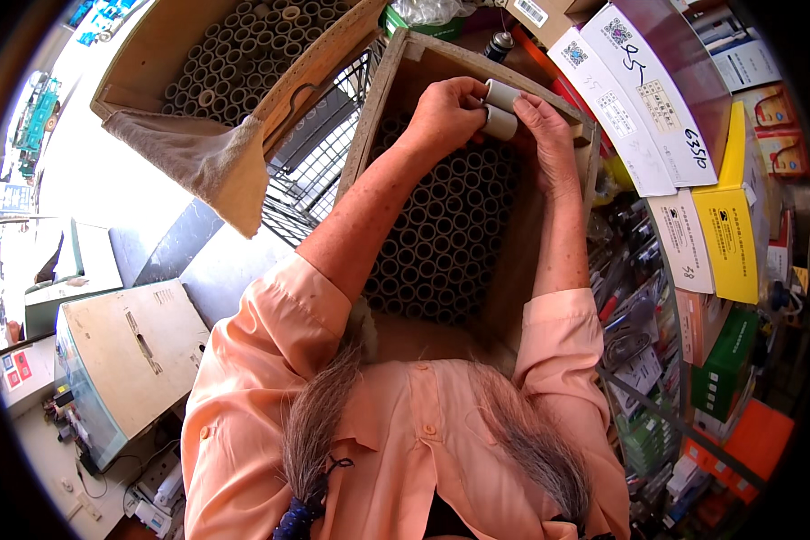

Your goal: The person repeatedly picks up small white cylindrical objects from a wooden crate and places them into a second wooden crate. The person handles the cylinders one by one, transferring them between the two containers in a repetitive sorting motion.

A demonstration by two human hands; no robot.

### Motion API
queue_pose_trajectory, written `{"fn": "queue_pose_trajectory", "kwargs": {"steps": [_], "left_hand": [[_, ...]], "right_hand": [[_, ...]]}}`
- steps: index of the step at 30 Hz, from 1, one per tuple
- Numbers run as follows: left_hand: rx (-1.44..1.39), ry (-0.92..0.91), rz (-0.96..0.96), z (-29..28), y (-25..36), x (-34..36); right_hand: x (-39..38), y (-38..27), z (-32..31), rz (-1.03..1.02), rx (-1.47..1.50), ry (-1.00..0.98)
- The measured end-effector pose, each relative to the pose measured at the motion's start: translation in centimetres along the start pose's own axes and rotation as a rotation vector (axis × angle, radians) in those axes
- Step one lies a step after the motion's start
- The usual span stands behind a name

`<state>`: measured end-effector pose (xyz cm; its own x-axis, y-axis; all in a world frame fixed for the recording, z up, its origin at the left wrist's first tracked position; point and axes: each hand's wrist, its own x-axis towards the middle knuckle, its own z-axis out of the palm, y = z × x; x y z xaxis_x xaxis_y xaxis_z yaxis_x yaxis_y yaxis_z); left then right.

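Two short pale grey tubes lie one beside the other between my hands, above the far end of a deep wooden box. My left hand is closed on their left ends, with its fingertips pinched together. From the other side my right hand grips them, its thumb lying along the farther tube. Below my hands, similar tubes stand upright in tight rows inside the box, open ends up. My left forearm hides some of those rows.
A second wooden box of tubes sits at the upper left, a grey cloth draped over its corner. Between the boxes is a black wire basket. Cartons, including a yellow one, crowd the right side.
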<state>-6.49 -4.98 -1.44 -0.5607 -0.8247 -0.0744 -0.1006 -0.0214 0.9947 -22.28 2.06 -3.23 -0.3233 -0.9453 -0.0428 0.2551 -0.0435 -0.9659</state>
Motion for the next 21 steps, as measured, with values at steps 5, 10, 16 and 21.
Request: {"fn": "queue_pose_trajectory", "kwargs": {"steps": [5, 10, 16, 21], "left_hand": [[-0.039, 0.155, 0.045, -0.3, 0.9, -0.3], [-0.069, 0.175, 0.025, -0.5, 0.9, -0.2], [-0.080, 0.153, 0.023, -0.4, 0.8, -0.2], [-0.079, 0.159, 0.007, -0.4, 1.0, -0.2]], "right_hand": [[0.7, 0.8, -1.9, 0.081, -0.299, 0.050], [1.1, 4.0, -2.4, 0.075, -1.121, 0.067], [0.7, 5.9, -0.5, 0.202, -1.369, 0.227], [0.0, 7.1, 0.0, 0.154, -1.437, 0.229]]}}
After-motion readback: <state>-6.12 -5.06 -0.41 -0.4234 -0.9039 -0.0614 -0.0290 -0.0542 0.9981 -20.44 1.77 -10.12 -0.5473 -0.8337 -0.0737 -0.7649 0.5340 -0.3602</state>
